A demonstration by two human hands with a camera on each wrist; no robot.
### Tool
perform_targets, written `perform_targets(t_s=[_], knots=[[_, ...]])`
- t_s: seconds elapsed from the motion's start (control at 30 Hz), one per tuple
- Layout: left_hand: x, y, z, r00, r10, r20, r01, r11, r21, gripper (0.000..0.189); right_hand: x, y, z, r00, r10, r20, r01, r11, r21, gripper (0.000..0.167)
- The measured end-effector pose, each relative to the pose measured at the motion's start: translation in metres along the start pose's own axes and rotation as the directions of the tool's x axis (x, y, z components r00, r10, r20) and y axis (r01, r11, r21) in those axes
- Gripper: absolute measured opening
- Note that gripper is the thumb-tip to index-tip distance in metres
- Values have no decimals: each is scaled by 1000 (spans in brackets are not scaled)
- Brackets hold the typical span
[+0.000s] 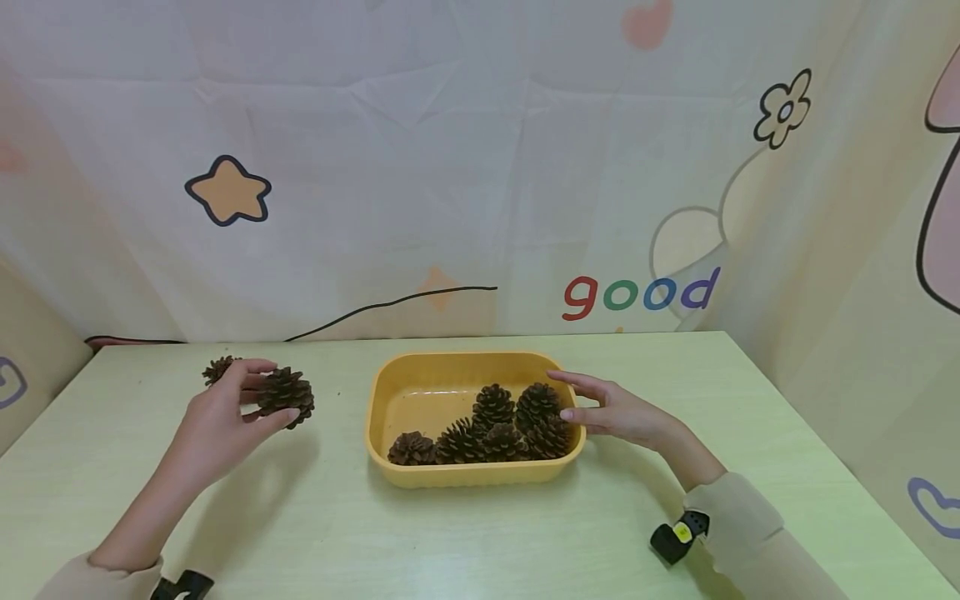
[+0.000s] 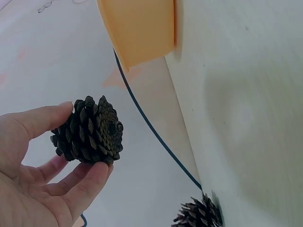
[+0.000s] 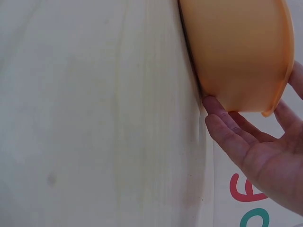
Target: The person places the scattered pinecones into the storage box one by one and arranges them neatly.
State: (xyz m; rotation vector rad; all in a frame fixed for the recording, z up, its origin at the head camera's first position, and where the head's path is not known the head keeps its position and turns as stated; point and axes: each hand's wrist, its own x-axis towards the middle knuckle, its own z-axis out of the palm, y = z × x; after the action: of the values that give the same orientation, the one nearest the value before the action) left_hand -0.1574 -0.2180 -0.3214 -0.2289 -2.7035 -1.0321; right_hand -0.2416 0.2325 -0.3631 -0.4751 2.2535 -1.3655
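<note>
My left hand [image 1: 223,417] holds a brown pine cone [image 1: 287,397] above the table, thumb on one side and fingers on the other. The left wrist view shows that pine cone [image 2: 90,130] side-on, its scales spread. Behind the left hand, a second pine cone [image 1: 219,368] lies on the table, partly hidden. At the yellow plastic basin [image 1: 465,477], my right hand [image 1: 626,412] grips the right end, thumb and a finger over the rim. Other fingers lie against the outer wall [image 3: 241,71] in the right wrist view. Several pine cones [image 1: 495,442] sit in the basin's front and right part.
The pale wooden table [image 1: 480,542] ends at a printed cloth backdrop [image 1: 420,167]. A similar cloth hangs along the right side. Bare basin floor [image 1: 423,408] shows at its back left.
</note>
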Motion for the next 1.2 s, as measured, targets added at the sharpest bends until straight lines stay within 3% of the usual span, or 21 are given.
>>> perform_targets(t_s=[0.57, 1.2], knots=[[12, 32, 19, 999, 32, -1, -32, 999, -12, 57, 0, -3, 0, 1000, -4, 10, 4, 1000, 23, 69], [28, 51, 57, 994, 107, 22, -105, 991, -88, 53, 0, 0, 0, 1000, -14, 10, 14, 1000, 13, 68]])
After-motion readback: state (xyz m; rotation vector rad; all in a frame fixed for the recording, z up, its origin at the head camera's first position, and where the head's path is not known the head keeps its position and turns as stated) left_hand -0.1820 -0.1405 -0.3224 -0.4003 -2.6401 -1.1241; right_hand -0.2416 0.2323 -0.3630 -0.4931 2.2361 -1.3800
